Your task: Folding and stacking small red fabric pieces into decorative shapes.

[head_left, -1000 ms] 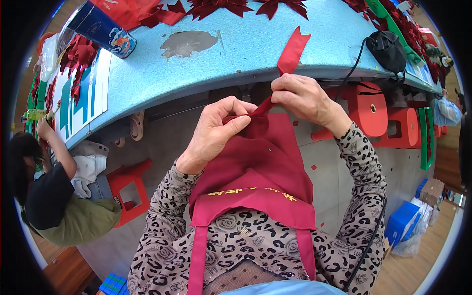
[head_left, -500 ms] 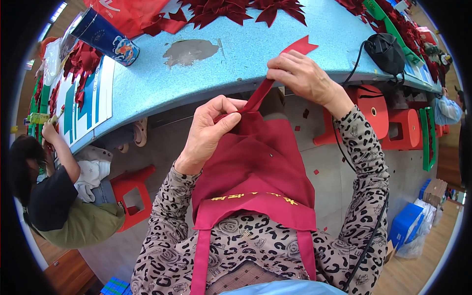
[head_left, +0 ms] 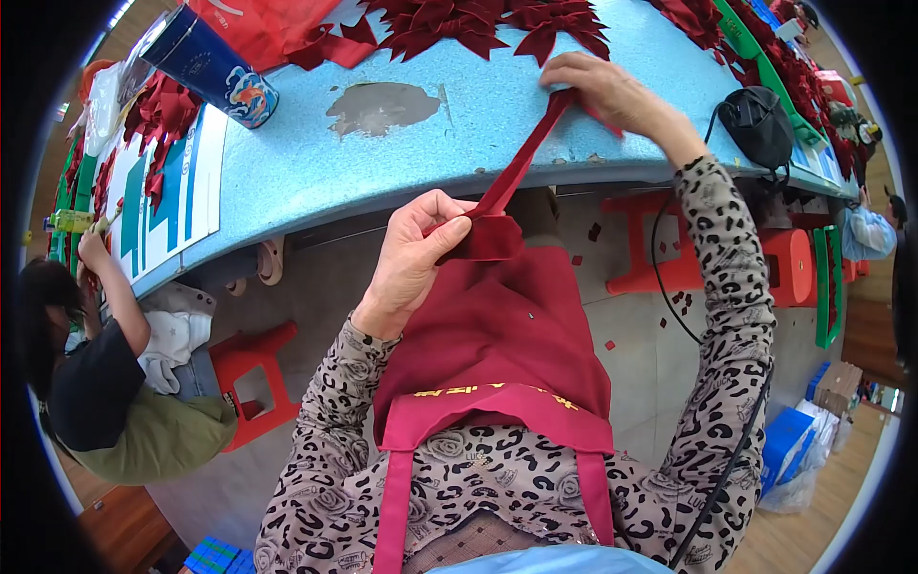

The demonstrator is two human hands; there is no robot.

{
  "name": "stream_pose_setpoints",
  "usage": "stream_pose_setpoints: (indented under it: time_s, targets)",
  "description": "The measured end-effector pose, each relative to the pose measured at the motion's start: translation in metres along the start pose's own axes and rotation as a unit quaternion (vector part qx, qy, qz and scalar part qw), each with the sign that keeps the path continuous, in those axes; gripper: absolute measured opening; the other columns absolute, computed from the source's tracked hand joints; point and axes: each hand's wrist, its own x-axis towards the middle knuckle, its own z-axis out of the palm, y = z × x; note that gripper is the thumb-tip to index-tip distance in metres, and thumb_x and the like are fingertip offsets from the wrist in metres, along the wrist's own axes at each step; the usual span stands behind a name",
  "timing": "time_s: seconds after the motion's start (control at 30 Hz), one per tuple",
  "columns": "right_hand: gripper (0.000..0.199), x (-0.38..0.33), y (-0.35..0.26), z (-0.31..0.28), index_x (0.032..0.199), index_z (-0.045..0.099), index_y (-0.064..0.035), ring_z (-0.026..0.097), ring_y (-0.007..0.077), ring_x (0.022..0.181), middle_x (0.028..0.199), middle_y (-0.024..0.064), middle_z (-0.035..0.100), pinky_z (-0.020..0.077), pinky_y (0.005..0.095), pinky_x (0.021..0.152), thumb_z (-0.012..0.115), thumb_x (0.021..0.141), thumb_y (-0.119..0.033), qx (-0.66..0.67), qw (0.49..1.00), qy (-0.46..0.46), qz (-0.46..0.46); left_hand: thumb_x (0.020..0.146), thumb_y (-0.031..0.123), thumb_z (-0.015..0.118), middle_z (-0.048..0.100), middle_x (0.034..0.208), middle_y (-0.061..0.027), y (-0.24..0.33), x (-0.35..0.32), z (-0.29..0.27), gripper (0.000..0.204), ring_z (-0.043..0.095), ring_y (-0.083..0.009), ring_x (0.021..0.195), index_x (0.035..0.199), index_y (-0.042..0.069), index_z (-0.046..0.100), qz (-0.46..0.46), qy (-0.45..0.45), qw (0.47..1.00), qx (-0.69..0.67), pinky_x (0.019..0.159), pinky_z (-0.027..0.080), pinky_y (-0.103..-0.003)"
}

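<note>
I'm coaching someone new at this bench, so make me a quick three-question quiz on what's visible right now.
1. True or false: the red ribbon lies flat on the blue table, untouched.
2. Which is on the table, left of the grey patch? A) black bag B) dark blue tumbler C) maroon apron
3. Fill in: the ribbon's folded part is at the person's ____ hand.

Key:
1. False; it stretches between the left hand and right hand.
2. B
3. left
</note>
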Motion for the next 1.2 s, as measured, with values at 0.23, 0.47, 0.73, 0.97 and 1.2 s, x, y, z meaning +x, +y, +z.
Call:
stream_pose_setpoints:
  time_s: [0.23,0.47,0.73,0.97,1.2]
  targets:
    - [0.038,0.01,-0.026,-0.031,0.108,0.06,-0.0029,0.057,0.0286,0.108,0.115,0.0105,0.061,0.0468,0.0354,0.094,0.05,0.076,0.012,0.11,0.994,0.018,0.014,0.089,0.007,0.06,0.063,0.11,-0.0129,-0.003,-0.004,-0.015,0.008,0.056,-0.0082,0.091,0.087,0.002,0.054,0.004,-0.001,0.999,0.044,0.087,0.042,-0.024]
    - [0.021,0.024,-0.106,-0.016,0.103,0.062,-0.0013,0.06,0.0258,0.092,0.101,0.0106,0.062,0.0489,0.0329,0.078,0.063,0.085,-0.012,0.389,0.916,-0.093,-0.015,0.089,0.009,0.06,0.063,0.101,-0.0067,-0.003,-0.001,-0.005,0.009,0.052,-0.0053,0.087,0.086,0.003,0.055,0.001,0.006,0.995,0.103,0.083,0.041,-0.022]
    - [0.02,0.024,-0.112,-0.004,0.097,0.062,0.0003,0.06,0.0236,0.081,0.091,0.0102,0.061,0.0486,0.0324,0.071,0.064,0.085,-0.015,0.458,0.876,-0.15,-0.017,0.088,0.008,0.063,0.06,0.098,-0.0017,-0.005,-0.004,-0.01,0.008,0.049,-0.0037,0.083,0.089,0.003,0.057,-0.005,-0.006,0.991,0.131,0.074,0.039,-0.019]
    - [0.019,0.027,-0.116,-0.007,0.092,0.063,0.0013,0.059,0.0256,0.074,0.081,0.0104,0.061,0.0471,0.035,0.068,0.064,0.085,-0.016,0.454,0.876,-0.163,0.001,0.088,0.008,0.062,0.059,0.082,0.0026,-0.005,-0.004,-0.006,0.006,0.051,-0.0019,0.077,0.088,0.002,0.06,0.014,0.02,0.987,0.158,0.071,0.042,-0.018]
    - [0.018,0.029,-0.119,-0.01,0.085,0.058,0.0021,0.055,0.0263,0.066,0.074,0.0115,0.057,0.0443,0.0363,0.063,0.061,0.084,-0.016,0.44,0.882,-0.166,0.015,0.085,0.005,0.065,0.063,0.08,0.0015,-0.001,-0.006,-0.002,0.007,0.056,-0.0032,0.073,0.089,-0.001,0.064,0.024,0.048,0.987,0.152,0.066,0.045,-0.018]
